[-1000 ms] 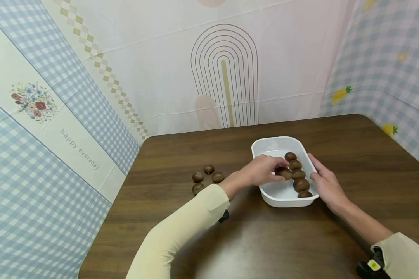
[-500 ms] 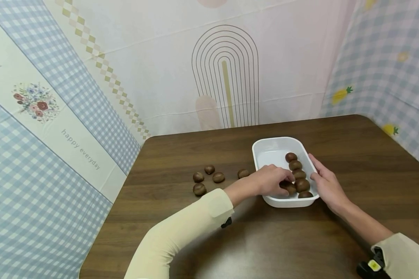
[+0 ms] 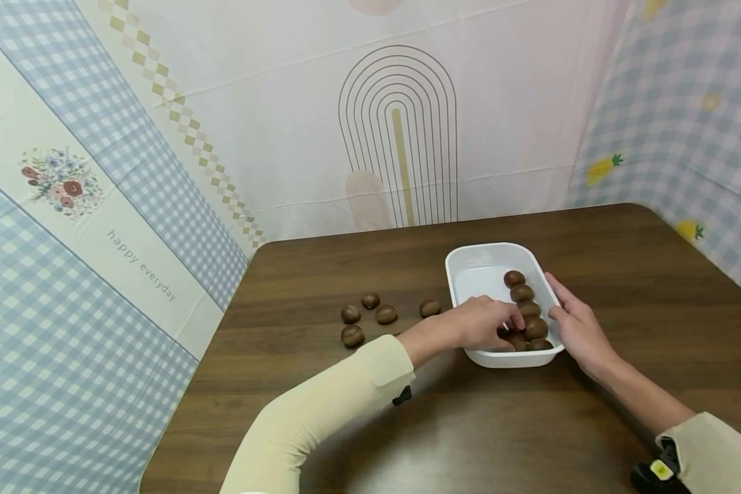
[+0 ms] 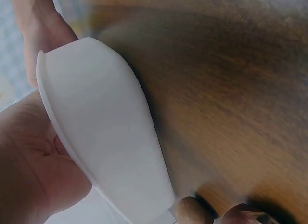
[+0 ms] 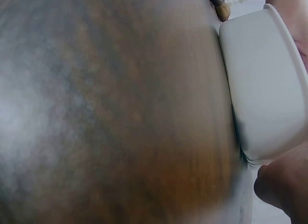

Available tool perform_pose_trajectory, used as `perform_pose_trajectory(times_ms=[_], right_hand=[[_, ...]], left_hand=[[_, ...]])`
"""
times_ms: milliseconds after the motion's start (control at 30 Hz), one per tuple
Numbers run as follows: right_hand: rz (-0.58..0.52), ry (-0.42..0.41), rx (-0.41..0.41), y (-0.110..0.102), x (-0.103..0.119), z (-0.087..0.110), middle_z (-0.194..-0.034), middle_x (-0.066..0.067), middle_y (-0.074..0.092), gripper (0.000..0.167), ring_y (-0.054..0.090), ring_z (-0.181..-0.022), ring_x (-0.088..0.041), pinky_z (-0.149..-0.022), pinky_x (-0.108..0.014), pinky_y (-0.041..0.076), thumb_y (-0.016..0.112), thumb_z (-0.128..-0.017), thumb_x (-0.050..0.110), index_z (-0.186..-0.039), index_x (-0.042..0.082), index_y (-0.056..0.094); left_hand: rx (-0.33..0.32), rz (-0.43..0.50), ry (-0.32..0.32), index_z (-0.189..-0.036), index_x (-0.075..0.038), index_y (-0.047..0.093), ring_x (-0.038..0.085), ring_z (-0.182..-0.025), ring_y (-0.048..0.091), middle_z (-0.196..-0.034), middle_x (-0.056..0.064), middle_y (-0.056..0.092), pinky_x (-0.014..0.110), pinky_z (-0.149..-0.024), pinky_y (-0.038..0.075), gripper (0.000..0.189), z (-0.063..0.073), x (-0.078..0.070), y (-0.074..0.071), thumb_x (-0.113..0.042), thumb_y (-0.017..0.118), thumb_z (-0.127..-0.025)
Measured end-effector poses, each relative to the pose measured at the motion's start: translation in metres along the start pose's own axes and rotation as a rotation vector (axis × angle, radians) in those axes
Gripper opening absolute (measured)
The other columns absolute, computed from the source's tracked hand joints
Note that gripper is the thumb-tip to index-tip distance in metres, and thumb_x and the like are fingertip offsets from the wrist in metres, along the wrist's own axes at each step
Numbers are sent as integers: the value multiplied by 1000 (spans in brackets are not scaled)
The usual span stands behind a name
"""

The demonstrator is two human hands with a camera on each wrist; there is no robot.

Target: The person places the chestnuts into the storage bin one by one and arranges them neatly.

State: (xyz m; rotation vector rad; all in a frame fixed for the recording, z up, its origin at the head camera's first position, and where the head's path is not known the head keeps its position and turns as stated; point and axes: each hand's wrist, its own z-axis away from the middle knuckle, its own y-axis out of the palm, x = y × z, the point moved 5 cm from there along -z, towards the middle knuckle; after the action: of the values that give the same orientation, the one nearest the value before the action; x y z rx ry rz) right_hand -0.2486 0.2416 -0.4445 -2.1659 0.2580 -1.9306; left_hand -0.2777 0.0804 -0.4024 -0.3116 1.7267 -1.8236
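A white rectangular tray [image 3: 508,359] stands on the table, and a row of brown chestnuts [image 3: 536,327] lines its right side. My left hand [image 3: 481,321] reaches over the tray's left side and pinches a chestnut [image 3: 517,342] low at the near end, beside the row. Its fingers partly cover that chestnut. With my right hand [image 3: 579,329] I grip the tray's right rim, thumb on top. In the left wrist view the tray's outer wall [image 4: 101,118] hides the left fingertips. The right wrist view shows part of my right hand [image 5: 284,185] against the tray.
Several loose chestnuts [image 3: 385,314] lie on the brown table [image 3: 457,439] left of the tray. One more chestnut [image 3: 429,308] sits close to its left wall, behind my left forearm. Printed cloth [image 3: 284,103] hangs beyond the table's back edge.
My left hand has moved the chestnut from the middle of the row toward the tray's near end and lowered it there. My right hand and the tray have stayed in place.
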Motion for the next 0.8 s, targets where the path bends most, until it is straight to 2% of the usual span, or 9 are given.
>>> perform_pose_trajectory(times_ms=[300, 500, 667, 800], right_hand=[[18, -6, -7, -3, -3, -9, -170, -28, 21, 64, 29, -148, -46, -86, -3, 36, 32, -108, 3, -170, 9, 15], [25, -5, 18, -12, -6, -23, -171, -28, 19, 63, 28, -148, -49, -85, -3, 36, 31, -109, 4, -170, 8, 15], [32, -6, 37, -19, -9, -35, -171, -27, 19, 63, 28, -149, -48, -85, -3, 35, 31, -110, 4, -170, 9, 14], [37, -15, 52, -24, -10, -45, -170, -28, 19, 63, 29, -148, -47, -86, -2, 36, 31, -110, 4, -170, 8, 14]], left_hand=[[59, 95, 48, -132, -18, 69, -7, -105, 65, -119, -13, 75, 9, -94, 41, 36, -7, 4, 0, -24, 80, -98], [74, 163, 62, -134, -15, 66, -9, -104, 66, -120, -12, 76, 10, -98, 38, 37, -18, 6, -3, -22, 78, -100], [44, 270, 39, -135, -13, 65, -10, -99, 67, -123, -10, 74, 6, -94, 42, 37, -26, 14, -10, -23, 77, -101], [-44, 365, 50, -135, -8, 66, -7, -102, 67, -127, -3, 73, 6, -90, 47, 38, -28, 26, -24, -21, 77, -101]])
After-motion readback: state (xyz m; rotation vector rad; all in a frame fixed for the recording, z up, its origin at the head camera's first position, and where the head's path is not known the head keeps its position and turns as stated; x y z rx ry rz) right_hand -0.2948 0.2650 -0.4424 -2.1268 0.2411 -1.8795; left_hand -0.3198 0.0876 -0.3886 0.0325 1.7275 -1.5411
